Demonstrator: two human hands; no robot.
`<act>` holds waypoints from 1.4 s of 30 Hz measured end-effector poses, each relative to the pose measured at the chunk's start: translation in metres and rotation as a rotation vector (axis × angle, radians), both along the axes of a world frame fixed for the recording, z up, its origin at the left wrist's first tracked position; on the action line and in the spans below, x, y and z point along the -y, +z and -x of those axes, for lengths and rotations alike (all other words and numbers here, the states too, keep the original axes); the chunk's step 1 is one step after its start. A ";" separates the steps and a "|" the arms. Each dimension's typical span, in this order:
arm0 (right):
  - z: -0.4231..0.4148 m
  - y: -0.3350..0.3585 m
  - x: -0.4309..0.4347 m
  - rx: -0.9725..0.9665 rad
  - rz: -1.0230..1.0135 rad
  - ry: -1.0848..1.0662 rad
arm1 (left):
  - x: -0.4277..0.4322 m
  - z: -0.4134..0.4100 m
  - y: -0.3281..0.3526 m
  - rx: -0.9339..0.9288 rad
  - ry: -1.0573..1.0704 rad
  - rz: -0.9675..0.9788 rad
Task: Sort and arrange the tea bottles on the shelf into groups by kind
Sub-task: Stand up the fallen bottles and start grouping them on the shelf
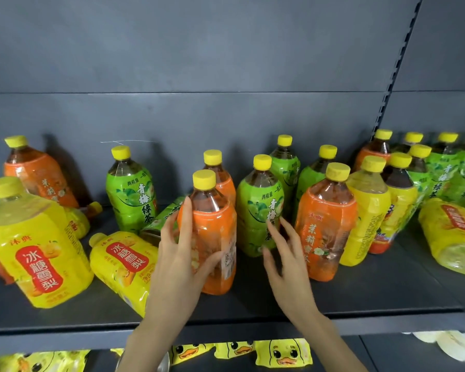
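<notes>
Left hand [176,253] grips upright orange bottle [212,237], fingers curled round label; right hand [285,261] beside, fingers spread, holding nothing.

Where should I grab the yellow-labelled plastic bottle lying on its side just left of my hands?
Wrap the labelled body of the yellow-labelled bottle from above, at the front: it lies flat, yellow cap pointing back-left, top side unobstructed.

Both bare forearms reach up and forward from the bottom edge. The left hand [177,253] grips the orange bottle [214,229] from its left side, its long fingers lying up along the side and its thumb wrapped across the front. The right hand [287,264] hovers just to the right, holding nothing, with palm turned leftward and fingers spread and lightly bent.
</notes>
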State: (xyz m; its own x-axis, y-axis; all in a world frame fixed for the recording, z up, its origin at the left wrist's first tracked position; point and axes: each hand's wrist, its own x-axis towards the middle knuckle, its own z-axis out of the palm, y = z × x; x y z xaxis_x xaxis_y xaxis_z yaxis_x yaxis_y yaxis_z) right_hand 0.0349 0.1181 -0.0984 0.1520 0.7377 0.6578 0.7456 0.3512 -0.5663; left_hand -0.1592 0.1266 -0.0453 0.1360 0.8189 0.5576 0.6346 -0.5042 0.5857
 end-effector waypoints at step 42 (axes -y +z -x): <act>0.033 0.025 -0.031 0.070 -0.244 -0.156 | 0.012 0.072 -0.024 0.193 0.528 0.468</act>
State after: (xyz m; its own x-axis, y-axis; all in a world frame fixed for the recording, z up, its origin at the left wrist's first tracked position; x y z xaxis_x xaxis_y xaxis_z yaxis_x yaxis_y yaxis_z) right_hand 0.0020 0.1489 -0.0733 0.1992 0.5282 0.8255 0.8355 0.3487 -0.4247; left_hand -0.2311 0.1150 -0.0698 -0.4083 0.9065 0.1071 0.5879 0.1714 0.7905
